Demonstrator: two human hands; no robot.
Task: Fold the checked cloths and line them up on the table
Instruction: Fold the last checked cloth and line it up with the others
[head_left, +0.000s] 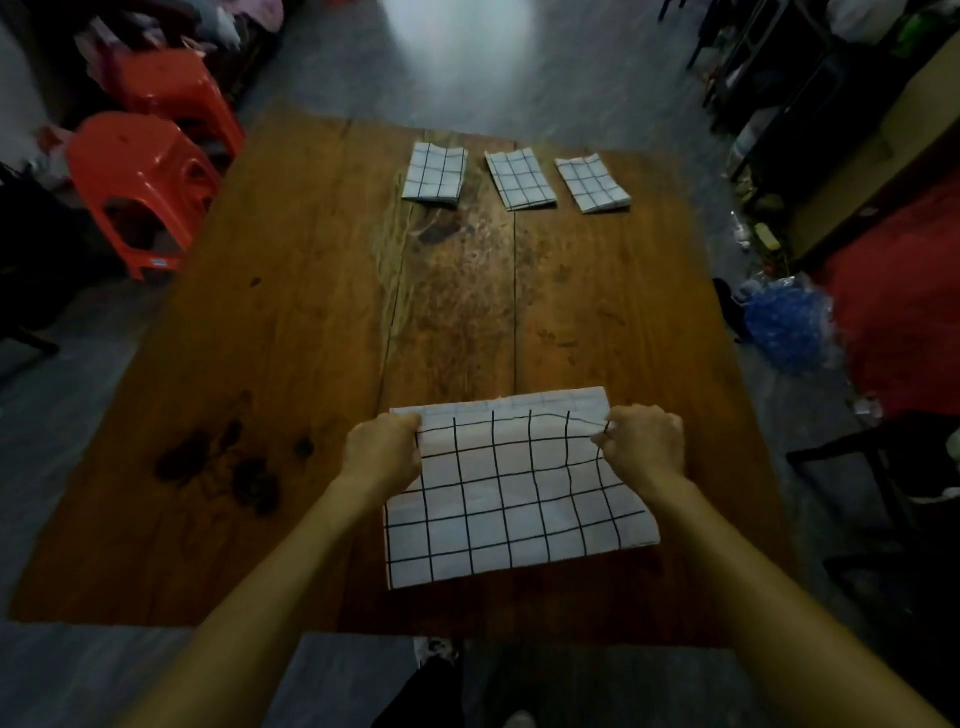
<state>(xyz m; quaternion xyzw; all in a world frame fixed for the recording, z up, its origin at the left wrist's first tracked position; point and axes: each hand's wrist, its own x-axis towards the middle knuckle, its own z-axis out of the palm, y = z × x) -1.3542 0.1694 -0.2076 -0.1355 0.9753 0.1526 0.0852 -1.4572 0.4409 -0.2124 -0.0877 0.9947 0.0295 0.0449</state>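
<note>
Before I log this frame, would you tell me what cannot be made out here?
Head view only:
- Fingertips of the left hand and right hand: curled under the cloth.
- Layer count of the three folded cloths: too small.
- Far-left clutter: dark, blurred.

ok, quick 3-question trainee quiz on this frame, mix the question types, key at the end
1. How many folded checked cloths already lie in the row at the far side of the table?
2. True or false: only the right hand grips the cloth being folded.
3. Multiple choice: where does the left hand grip that cloth? A) a near corner B) the far left corner C) the middle of the near edge

Key:
1. Three: left folded cloth, middle folded cloth, right folded cloth.
2. False; both hands grip it, one at each far corner.
3. B
</note>
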